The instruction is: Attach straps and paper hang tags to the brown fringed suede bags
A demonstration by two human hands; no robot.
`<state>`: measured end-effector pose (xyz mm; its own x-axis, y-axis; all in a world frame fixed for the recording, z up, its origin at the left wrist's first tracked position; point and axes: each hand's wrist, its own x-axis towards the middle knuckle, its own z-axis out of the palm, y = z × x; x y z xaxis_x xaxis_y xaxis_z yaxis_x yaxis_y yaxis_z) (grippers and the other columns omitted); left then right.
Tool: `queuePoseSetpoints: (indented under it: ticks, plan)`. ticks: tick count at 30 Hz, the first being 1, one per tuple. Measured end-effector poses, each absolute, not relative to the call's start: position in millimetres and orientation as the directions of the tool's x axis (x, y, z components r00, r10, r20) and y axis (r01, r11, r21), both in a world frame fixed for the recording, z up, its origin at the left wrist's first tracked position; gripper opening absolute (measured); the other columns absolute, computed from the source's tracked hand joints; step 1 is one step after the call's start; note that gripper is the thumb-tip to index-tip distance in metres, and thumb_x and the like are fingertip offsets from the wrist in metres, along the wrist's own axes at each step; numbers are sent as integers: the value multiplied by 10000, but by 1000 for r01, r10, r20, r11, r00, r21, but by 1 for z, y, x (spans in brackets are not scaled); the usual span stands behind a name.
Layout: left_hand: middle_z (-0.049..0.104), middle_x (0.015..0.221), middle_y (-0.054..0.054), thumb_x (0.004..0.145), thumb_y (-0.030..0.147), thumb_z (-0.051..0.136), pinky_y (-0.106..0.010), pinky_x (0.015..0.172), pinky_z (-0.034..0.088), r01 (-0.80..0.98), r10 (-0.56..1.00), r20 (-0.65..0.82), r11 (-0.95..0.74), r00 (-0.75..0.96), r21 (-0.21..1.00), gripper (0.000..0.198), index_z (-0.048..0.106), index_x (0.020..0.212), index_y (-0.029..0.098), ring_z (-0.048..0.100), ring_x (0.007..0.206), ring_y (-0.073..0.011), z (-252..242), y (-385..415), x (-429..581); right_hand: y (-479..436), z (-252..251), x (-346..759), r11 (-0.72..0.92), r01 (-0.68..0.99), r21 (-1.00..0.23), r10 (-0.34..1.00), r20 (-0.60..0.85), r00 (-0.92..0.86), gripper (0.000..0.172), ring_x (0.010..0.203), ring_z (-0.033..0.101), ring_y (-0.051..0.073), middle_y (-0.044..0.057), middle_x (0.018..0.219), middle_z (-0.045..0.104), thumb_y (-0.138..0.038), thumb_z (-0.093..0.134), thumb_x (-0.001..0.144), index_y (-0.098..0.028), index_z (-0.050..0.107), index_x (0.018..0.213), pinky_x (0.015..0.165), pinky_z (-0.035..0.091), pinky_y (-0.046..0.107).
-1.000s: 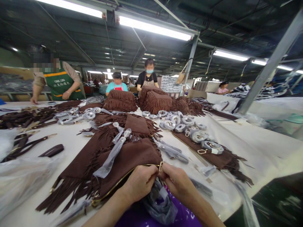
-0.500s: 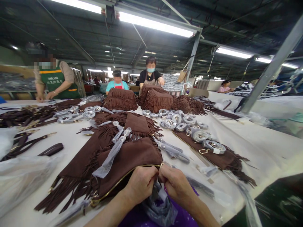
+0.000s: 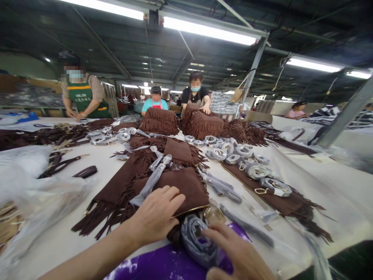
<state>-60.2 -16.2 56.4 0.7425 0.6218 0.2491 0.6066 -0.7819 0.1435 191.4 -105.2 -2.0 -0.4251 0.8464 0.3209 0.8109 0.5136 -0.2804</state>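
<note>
- Fingers (image 3: 172, 193) of the left hand (image 3: 157, 217) lay spread wide and flat on the brown fringed bag (image 3: 186, 184), gripping nothing.
- Right hand (image 3: 239, 254) had its fingers resting on the grey wrapped strap roll (image 3: 195, 241), just below the gold zip edge (image 3: 192, 210) (whether they truly gripped it could not be told).
- That bag lay at the near side of the white table (image 3: 305, 171).
- Doing this well seemed to call for a steady flat palm pinning the bag, and for keeping the roll clear of the zip.
</note>
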Motion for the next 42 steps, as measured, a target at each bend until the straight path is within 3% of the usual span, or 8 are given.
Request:
queuePoseSetpoints:
  ticks: [2, 7, 14, 20, 24, 28, 34, 42]
  plan:
    - [582, 1150, -113, 814, 205, 602, -449, 893, 463, 728, 719, 186, -685, 670, 29, 335, 550, 1145, 185, 549, 1042, -308, 43, -23, -83, -114, -22, 187, 566, 816, -118, 800, 318, -509, 634, 1168, 574, 342, 147, 1362, 537, -247, 755, 714, -233, 518, 1302, 868, 567, 380]
    - [618, 943, -95, 869, 36, 377, -356, 729, 494, 788, 786, 54, -613, 616, -64, 247, 581, 922, 164, 606, 873, -252, 17, -18, -101, -114, -40, 185, 473, 881, 21, 806, 393, -442, 411, 1141, 588, 285, 123, 1349, 560, -39, 601, 737, -185, 578, 1120, 920, 549, 349]
    - [658, 900, -51, 962, 189, 421, -288, 771, 449, 736, 753, 271, -652, 600, 181, 199, 605, 888, 168, 618, 861, -199, 85, -6, -92, -112, 1, 150, 456, 882, 117, 742, 498, -449, 231, 1022, 612, 285, 100, 1271, 590, -182, 638, 844, -216, 576, 1063, 812, 557, 365]
    - [665, 824, -54, 916, 131, 439, -283, 735, 430, 671, 714, 303, -699, 631, 248, 225, 619, 783, 160, 602, 811, -197, 92, -10, -80, -37, 26, 72, 235, 970, -57, 898, 395, -195, 158, 776, 650, 289, 165, 929, 660, -41, 515, 869, -129, 639, 913, 588, 501, 330]
    - [659, 811, -46, 883, 110, 472, -266, 731, 427, 642, 729, 307, -684, 612, 346, 190, 625, 780, 156, 592, 800, -184, 77, -9, -83, 4, 9, 56, 385, 912, -142, 882, 348, -318, 223, 767, 666, 261, 129, 781, 684, 35, 510, 760, -128, 658, 797, 697, 516, 322]
    - [669, 890, -41, 884, 136, 486, -252, 768, 438, 589, 742, 298, -663, 601, 462, 157, 637, 922, 160, 594, 841, -172, 70, -19, -107, -5, -10, 80, 550, 802, -232, 812, 372, -449, 258, 987, 633, 247, 101, 993, 693, -70, 467, 836, -169, 647, 991, 883, 492, 348]
    - [650, 922, -53, 912, 149, 364, -282, 803, 445, 721, 842, 85, -504, 532, 476, 277, 638, 924, 185, 591, 873, -183, 42, -62, -158, -71, -18, 94, 643, 674, -363, 762, 387, -519, 278, 818, 658, 193, 63, 906, 678, -121, 366, 943, -204, 612, 1041, 708, 496, 264]
    - [672, 982, -46, 757, 247, 447, -335, 905, 438, 579, 860, -134, -209, 492, 788, 318, 670, 975, 185, 586, 976, -241, 2, -52, -170, -100, -9, 2, 746, 666, -16, 643, 277, -714, 307, 626, 663, 205, -4, 792, 689, -170, 595, 820, -232, 519, 1111, 493, 442, 258]
